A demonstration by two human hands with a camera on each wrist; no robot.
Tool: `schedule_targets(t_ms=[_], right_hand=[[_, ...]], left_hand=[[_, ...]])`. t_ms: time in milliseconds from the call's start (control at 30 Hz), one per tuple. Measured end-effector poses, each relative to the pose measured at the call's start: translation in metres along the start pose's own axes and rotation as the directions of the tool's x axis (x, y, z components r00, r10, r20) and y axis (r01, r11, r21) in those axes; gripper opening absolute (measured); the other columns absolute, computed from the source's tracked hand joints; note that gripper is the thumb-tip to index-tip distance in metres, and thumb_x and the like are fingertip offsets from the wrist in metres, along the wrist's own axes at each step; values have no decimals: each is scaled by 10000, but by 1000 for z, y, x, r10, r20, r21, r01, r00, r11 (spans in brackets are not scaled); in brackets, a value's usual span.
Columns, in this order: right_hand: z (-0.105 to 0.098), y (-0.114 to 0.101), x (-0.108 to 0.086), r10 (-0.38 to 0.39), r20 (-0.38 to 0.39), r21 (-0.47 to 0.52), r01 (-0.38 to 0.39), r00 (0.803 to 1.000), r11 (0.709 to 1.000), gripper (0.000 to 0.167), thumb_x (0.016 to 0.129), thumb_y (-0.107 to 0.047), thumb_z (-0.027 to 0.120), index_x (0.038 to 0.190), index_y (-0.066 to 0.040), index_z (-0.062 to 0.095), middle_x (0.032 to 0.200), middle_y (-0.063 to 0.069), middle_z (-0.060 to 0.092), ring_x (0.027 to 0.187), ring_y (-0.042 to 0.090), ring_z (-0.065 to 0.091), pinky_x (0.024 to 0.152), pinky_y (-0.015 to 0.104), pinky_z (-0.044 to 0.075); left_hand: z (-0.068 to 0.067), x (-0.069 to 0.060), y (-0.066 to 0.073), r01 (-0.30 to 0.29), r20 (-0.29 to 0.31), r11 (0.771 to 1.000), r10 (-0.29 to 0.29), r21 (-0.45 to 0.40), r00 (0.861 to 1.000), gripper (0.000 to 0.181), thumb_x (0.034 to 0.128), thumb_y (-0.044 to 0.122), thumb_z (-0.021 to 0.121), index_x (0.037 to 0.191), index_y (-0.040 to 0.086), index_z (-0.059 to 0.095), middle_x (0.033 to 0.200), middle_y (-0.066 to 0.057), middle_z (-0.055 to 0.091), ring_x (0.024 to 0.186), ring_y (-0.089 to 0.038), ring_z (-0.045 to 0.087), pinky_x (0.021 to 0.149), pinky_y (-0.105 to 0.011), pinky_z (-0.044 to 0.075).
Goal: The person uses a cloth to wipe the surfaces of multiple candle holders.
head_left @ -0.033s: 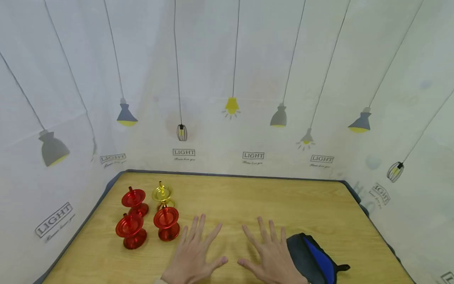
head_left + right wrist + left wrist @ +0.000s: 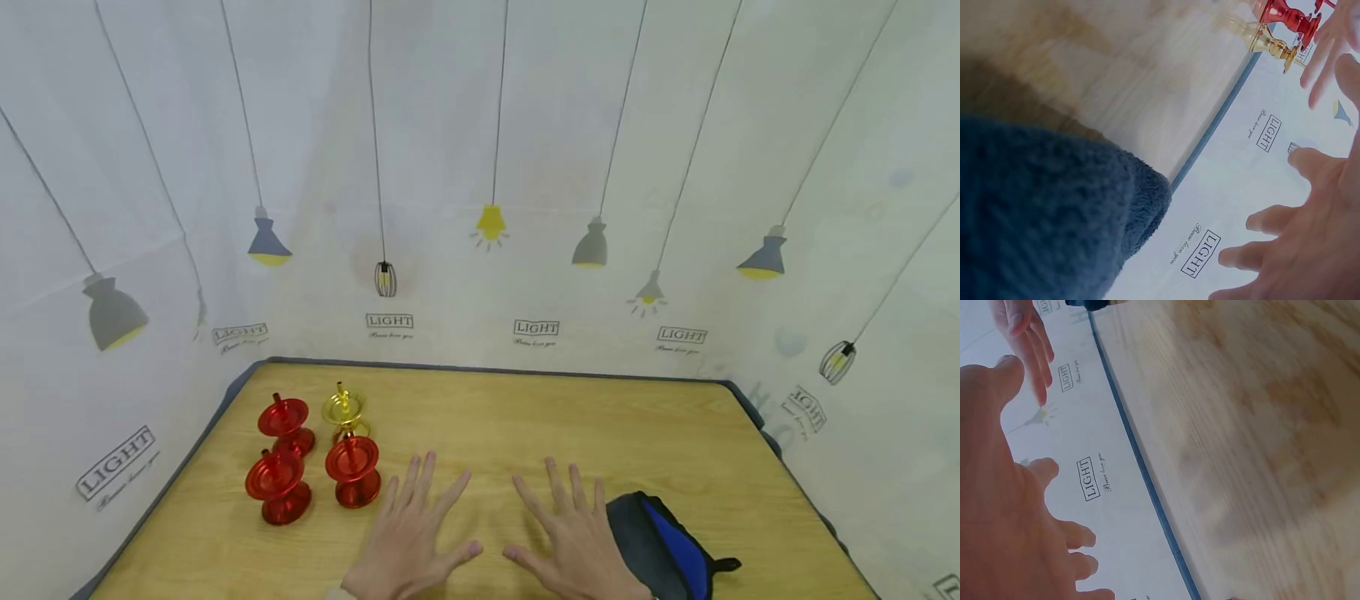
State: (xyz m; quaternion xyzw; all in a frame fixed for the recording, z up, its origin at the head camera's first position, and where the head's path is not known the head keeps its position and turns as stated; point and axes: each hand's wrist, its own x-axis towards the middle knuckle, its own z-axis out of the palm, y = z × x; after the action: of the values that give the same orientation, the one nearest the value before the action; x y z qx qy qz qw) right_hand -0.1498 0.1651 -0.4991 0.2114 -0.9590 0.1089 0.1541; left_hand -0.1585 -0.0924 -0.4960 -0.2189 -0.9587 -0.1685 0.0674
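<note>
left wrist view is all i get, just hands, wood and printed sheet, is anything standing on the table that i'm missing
Observer: Yes, the head view shows four small stands: three red stands and one gold stand.
Operator: which side are they on
Observer: All four are to the left of the left hand.
Operator: something dark by the right hand, what color is it
Observer: It looks like a cloth; the head view shows it is grey and bright blue.

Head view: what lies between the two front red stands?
Bare tabletop, visible in the head view, lies between the front-left red stand and the front-right red stand.
</note>
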Motion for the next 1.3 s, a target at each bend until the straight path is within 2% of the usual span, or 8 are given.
schedule_targets(t_ms=[300, 633, 767, 1067, 1133, 1200, 1267, 1300], right_hand=[[-6, 5, 0, 9, 34, 25, -9, 999, 1000, 814, 894, -649, 646, 1574, -294, 375, 1596, 267, 341, 1376, 623, 364, 994, 827, 310], [-28, 30, -6, 93, 137, 65, -103, 986, 993, 858, 903, -597, 670, 1600, -240, 319, 1610, 269, 310, 1411, 604, 325, 1050, 804, 270], [-36, 42, -17, 108, 195, 95, -128, 975, 987, 834, 912, -525, 700, 1592, -198, 344, 1582, 289, 353, 1384, 584, 388, 1036, 763, 342], [-32, 49, -26, 120, 266, 119, -156, 957, 981, 705, 838, -347, 831, 1429, -69, 565, 1407, 290, 565, 1241, 501, 579, 929, 662, 497], [-31, 49, -28, 151, 286, 115, -190, 946, 975, 658, 811, -310, 856, 1370, -63, 613, 1352, 264, 615, 1204, 472, 611, 899, 632, 523], [-29, 49, -28, 180, 303, 113, -223, 936, 968, 609, 792, -274, 873, 1318, -62, 649, 1316, 242, 645, 1174, 452, 634, 880, 603, 541], [-28, 47, -26, 199, 328, 106, -246, 923, 963, 581, 785, -250, 878, 1290, -59, 663, 1306, 229, 652, 1173, 441, 637, 884, 590, 545], [-27, 47, -25, 206, 341, 103, -254, 917, 962, 578, 786, -245, 877, 1288, -57, 663, 1318, 228, 646, 1187, 440, 629, 895, 593, 539]], left_hand=[[-3, -2, 1, 2, -8, 1000, -2, 4, 1000, 787, 927, 672, 565, 1580, 280, 365, 1643, -269, 229, 1504, -492, 242, 1131, -715, 275], [-5, -3, -1, 54, 32, 998, -53, -36, 998, 812, 924, 674, 571, 1599, 306, 310, 1658, -267, 177, 1513, -494, 213, 1154, -699, 256], [-5, -7, -9, 79, 56, 995, -76, -59, 996, 805, 939, 652, 571, 1606, 295, 294, 1642, -281, 218, 1496, -515, 241, 1158, -669, 285], [-18, -28, -36, 154, -19, 979, -158, -130, 987, 696, 1009, 478, 585, 1604, 246, 310, 1558, -237, 417, 1358, -454, 497, 959, -648, 497], [-19, -32, -41, 174, -41, 974, -181, -142, 983, 660, 1010, 427, 608, 1576, 180, 374, 1490, -194, 500, 1275, -408, 577, 926, -596, 534], [-19, -36, -47, 218, -72, 963, -231, -162, 970, 595, 1005, 375, 635, 1507, 105, 463, 1399, -151, 565, 1196, -360, 625, 904, -540, 557], [-20, -40, -53, 273, -110, 943, -297, -191, 949, 497, 992, 306, 664, 1390, 35, 542, 1282, -138, 603, 1110, -318, 648, 877, -494, 565], [-20, -41, -56, 305, -134, 927, -338, -217, 932, 456, 983, 272, 677, 1330, -1, 563, 1232, -150, 615, 1085, -319, 648, 884, -485, 560]])
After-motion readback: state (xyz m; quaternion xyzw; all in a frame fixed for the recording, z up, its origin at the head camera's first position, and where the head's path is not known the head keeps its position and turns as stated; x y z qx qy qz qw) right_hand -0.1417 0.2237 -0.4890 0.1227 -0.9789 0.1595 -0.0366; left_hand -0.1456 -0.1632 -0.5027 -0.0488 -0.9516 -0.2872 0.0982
